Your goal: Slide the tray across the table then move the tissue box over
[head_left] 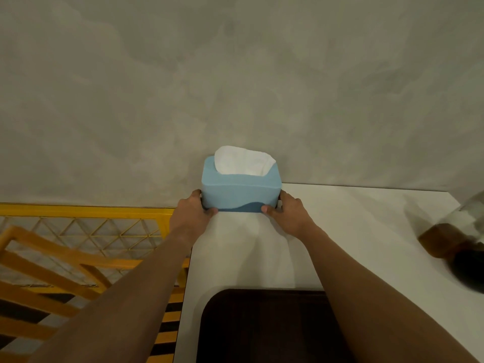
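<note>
A light blue tissue box (239, 191) with a white tissue sticking out of its top stands at the far left corner of the white table (353, 231), close to the wall. My left hand (193, 209) grips its left end and my right hand (286, 214) grips its right end, thumbs on the front lower edge. A dark brown tray (262, 326) lies on the table near me, between my forearms, its near part cut off by the frame's bottom edge.
A blurred glass jar with brown contents (453, 237) lies at the table's right edge. Left of the table are a yellow wire-mesh frame (86, 224) and an orange wooden chair (47, 271). A grey wall rises right behind the box.
</note>
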Demonstrator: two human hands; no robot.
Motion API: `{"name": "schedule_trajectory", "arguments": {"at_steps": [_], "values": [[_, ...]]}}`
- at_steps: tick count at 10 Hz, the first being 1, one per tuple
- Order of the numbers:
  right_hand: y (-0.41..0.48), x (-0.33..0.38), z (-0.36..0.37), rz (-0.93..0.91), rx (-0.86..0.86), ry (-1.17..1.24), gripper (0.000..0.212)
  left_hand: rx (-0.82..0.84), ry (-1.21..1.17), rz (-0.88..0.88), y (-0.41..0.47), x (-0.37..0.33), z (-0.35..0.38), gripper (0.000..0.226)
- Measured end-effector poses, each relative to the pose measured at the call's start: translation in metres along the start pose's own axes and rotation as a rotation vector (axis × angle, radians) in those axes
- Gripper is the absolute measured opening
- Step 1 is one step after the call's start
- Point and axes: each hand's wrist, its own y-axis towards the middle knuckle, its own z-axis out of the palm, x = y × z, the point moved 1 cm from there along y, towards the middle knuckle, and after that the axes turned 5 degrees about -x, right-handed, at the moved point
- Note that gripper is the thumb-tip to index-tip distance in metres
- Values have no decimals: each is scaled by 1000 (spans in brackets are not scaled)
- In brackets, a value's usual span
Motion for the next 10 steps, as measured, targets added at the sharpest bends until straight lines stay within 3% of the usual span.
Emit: {"name": "schedule_trajectory", "arguments": {"at_steps": [3,9,10], "values": [[0,-3,1,8,-5,-23,51,-41,28,5,-3,3,2,39],[-4,7,-1,54,5,-53,53,-22,142,-3,-3,1,-2,39],[-6,11,-5,48,22,-90,69,54,103,6,0,-5,-9,46]]}}
